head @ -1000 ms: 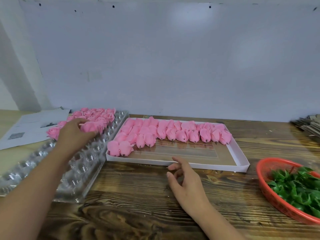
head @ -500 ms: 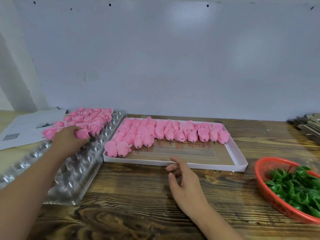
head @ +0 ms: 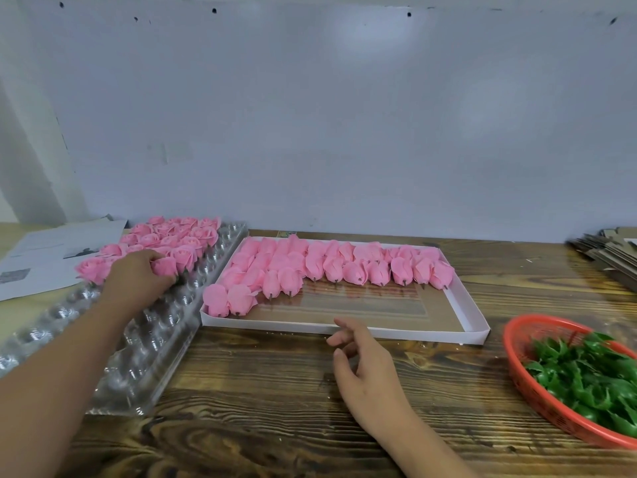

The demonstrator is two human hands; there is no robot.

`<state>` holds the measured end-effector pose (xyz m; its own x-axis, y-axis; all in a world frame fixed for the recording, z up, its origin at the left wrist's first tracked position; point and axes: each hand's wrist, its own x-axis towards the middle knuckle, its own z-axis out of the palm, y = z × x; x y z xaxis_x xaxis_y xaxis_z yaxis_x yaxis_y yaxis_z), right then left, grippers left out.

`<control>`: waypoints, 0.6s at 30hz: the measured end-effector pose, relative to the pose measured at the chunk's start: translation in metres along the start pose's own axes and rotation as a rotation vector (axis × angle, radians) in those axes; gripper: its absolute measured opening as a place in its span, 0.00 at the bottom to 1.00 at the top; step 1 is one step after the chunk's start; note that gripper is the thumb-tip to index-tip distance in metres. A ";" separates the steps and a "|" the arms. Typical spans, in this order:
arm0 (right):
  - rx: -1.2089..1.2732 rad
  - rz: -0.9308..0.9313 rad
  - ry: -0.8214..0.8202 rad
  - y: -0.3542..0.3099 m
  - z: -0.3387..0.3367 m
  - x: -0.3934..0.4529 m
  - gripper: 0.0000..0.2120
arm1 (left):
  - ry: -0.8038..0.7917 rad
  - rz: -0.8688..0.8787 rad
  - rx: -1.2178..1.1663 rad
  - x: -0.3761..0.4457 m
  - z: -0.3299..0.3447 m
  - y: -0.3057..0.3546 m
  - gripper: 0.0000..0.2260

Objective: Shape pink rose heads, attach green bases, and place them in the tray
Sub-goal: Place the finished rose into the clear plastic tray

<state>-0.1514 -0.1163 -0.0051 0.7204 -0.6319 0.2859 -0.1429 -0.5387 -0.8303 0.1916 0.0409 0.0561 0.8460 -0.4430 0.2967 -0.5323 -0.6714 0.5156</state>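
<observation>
We see a wooden tabletop (head: 275,391) carrying a clear blister tray (head: 148,343) at left, a white tray (head: 472,326) of pink roses in the middle and a red basket (head: 517,367) of green bases (head: 586,377) at right. Our left hand (head: 138,281) curls its fingers around a rose head (head: 165,267) on the blister tray; our right hand (head: 365,370) hovers loosely spread, holding nothing, just before the white tray's front rim
</observation>
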 end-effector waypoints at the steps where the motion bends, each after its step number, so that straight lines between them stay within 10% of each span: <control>1: 0.001 0.002 -0.001 0.000 0.000 0.000 0.25 | 0.000 0.005 0.017 0.002 -0.001 0.000 0.12; 18: -0.003 0.007 -0.014 -0.002 0.000 0.000 0.26 | -0.120 -0.044 0.176 0.015 -0.026 0.001 0.19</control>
<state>-0.1512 -0.1155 -0.0037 0.7284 -0.6283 0.2733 -0.1503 -0.5357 -0.8309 0.2046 0.0487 0.0820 0.8648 -0.4710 0.1740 -0.5004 -0.7806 0.3745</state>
